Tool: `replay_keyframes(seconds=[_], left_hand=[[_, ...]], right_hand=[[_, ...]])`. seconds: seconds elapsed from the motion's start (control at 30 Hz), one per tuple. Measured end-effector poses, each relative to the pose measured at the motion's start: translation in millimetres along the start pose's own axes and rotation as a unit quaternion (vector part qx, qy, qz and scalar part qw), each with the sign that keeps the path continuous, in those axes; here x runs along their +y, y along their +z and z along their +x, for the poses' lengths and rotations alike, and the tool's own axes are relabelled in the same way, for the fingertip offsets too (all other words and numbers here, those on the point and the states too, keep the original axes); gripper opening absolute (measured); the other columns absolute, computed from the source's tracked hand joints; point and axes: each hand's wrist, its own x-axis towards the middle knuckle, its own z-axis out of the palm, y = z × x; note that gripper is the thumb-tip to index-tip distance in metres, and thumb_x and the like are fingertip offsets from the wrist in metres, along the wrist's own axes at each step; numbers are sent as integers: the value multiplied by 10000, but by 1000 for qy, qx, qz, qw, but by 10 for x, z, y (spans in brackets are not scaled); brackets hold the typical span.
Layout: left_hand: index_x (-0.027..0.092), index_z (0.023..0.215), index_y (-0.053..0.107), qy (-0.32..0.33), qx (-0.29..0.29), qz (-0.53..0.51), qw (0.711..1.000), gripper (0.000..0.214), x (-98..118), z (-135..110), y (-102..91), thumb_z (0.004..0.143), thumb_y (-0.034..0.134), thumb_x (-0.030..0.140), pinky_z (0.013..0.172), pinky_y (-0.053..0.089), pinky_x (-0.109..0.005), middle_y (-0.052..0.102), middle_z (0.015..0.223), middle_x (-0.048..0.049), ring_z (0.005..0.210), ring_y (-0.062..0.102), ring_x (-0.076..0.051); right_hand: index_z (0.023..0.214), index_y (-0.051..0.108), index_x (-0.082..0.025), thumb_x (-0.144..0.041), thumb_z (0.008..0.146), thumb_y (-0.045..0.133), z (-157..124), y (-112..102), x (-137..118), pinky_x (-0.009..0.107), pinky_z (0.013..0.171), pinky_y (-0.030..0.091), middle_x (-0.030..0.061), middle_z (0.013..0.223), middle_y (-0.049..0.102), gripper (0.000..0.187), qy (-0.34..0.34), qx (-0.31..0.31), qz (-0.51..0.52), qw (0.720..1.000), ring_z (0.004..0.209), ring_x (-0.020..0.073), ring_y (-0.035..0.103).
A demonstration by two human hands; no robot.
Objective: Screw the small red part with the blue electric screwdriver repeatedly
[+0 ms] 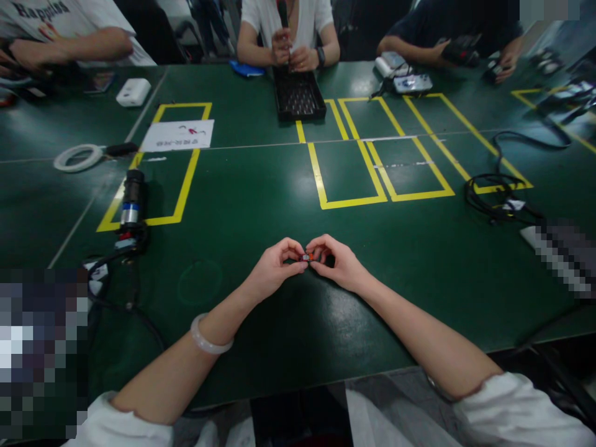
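Between my two hands is a small part (307, 257) with grey, orange and dark areas, too small to name. The fingertips of my left hand (274, 267) pinch its left end. From the other side, the thumb and fingers of my right hand (339, 264) close on its right end. Both hands are low over the green table (261, 205), near its front edge, and my fingers cover much of the part. A pale bracelet (209, 335) circles my left wrist.
A black cylindrical tool (133, 198) with a cable lies at left. Beyond are a white ring (78, 158), a paper sheet (177, 135) and yellow tape outlines (354, 203). A black tray (300, 99) holds small parts before a seated person. Coiled black cable (493, 198) lies at right.
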Motion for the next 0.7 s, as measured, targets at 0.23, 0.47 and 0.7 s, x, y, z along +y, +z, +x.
replay_keyframes(seconds=[0.23, 0.47, 0.7], left_hand=[[145, 920, 544, 0, 0, 23, 1000, 286, 10, -8, 13, 749, 739, 266, 804, 489, -308, 615, 928, -44, 874, 608, -152], [178, 1212, 540, -8, -1, 157, 988, 476, 253, -41, -265, 812, 670, 401, 921, 496, -379, 592, 1221, -111, 1075, 604, -217], [77, 1418, 399, 7, 227, 613, 757, 698, 533, -378, -1604, 864, 595, 454, 1094, 353, -496, 464, 1421, -190, 1331, 416, -337]], right_hand=[[953, 624, -189, -208, 818, 676, -4, -29, 30, 273, 665, 452, 24, 878, 624, 146, -6, -9, -25, 1000, 770, 142, 581], [984, 613, -172, -210, 826, 650, 14, -49, 64, 252, 627, 455, 25, 862, 630, 166, 37, -15, 34, 999, 710, 122, 571], [979, 619, -165, -216, 823, 651, 18, -67, 42, 241, 606, 430, 11, 814, 611, 168, 54, -25, 43, 997, 658, 106, 527]])
